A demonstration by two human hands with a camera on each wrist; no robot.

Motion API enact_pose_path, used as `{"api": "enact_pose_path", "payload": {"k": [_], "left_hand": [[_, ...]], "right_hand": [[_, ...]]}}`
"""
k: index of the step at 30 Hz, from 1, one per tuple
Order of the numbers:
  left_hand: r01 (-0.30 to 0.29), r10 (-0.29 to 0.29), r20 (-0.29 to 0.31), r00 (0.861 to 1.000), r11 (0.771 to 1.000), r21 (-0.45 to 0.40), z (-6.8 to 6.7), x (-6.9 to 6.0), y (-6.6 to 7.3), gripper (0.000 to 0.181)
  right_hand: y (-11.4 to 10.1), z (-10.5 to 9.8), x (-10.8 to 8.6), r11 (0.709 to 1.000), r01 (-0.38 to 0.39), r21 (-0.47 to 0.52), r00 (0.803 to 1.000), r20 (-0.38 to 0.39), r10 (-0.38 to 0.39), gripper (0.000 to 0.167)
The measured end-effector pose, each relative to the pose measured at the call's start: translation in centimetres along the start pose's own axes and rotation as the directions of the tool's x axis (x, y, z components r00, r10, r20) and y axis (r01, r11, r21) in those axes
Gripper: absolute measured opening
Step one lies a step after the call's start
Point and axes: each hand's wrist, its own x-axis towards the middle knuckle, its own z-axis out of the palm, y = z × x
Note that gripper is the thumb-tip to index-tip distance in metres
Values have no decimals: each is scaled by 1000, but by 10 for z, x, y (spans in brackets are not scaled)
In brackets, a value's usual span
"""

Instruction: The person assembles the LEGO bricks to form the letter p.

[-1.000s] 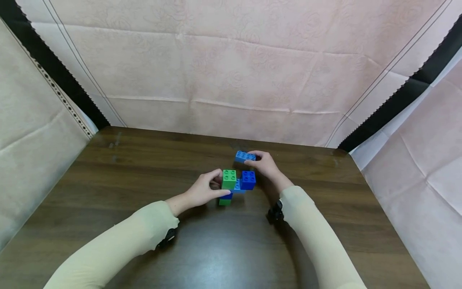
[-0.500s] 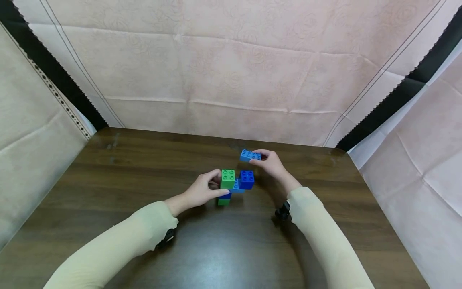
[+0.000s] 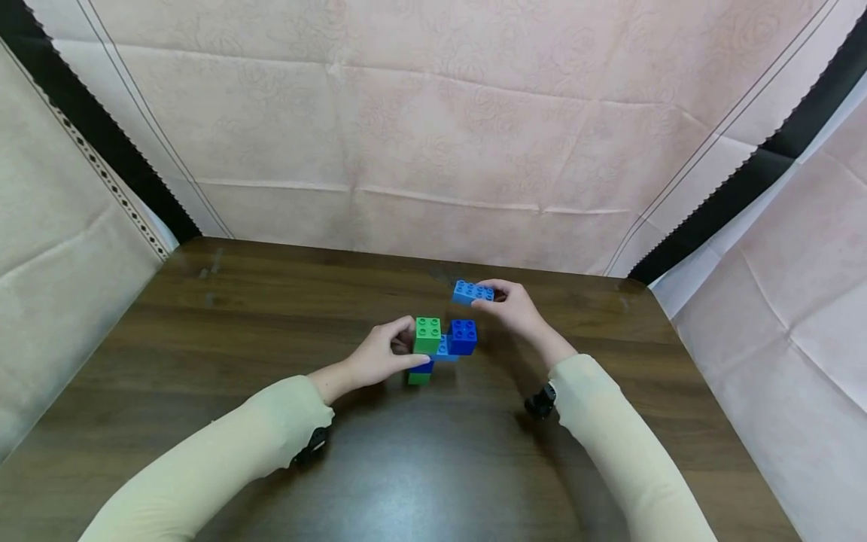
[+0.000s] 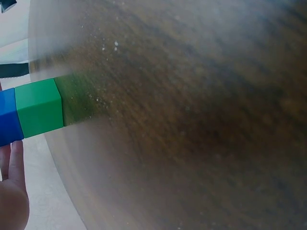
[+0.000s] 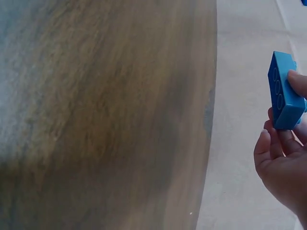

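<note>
A small stack of toy building bricks stands on the table, with a green brick on top at the left, a dark blue brick at the right and a light blue one beneath them. Lowest in the stack are another dark blue brick and a green brick. My left hand grips the stack from the left, thumb in front. Behind and above it, my right hand pinches a loose light blue brick by its right end, its studs facing up in the head view.
The brown wooden table carries the stack. A pale cloth wall rises behind its far edge, with further cloth panels at both sides. Black straps run along the corners. Each wrist wears a black device.
My right hand has moved a little right and away from the stack, carrying the light blue brick. The left hand and the stack stay nearly still.
</note>
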Motion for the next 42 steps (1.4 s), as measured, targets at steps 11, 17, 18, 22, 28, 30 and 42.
{"api": "enact_pose_path", "payload": {"k": [11,17,18,22,28,30,42], "left_hand": [[-12,12,6,1000,1000,-6,0,1,0,23],[-9,9,4,1000,1000,-3,0,0,1,24],[-8,8,4,1000,1000,-1,0,0,0,24],[-9,9,4,1000,1000,0,0,0,-1,25],[-18,18,8,1000,1000,-14,0,0,-3,25],[-18,18,10,1000,1000,-15,0,1,-3,25],[-3,3,8,1000,1000,-9,0,1,-3,26]], "right_hand": [[-15,-6,-14,997,74,-11,997,21,-74,41],[-32,-8,-25,992,122,17,992,30,-123,40],[-35,-8,-27,991,133,24,990,34,-133,39],[-46,-6,-34,985,169,44,983,64,-172,39],[-57,1,-42,975,215,50,969,112,-220,36],[-60,4,-44,973,228,43,965,121,-231,36],[-62,14,-53,951,309,14,936,171,-307,37]]}}
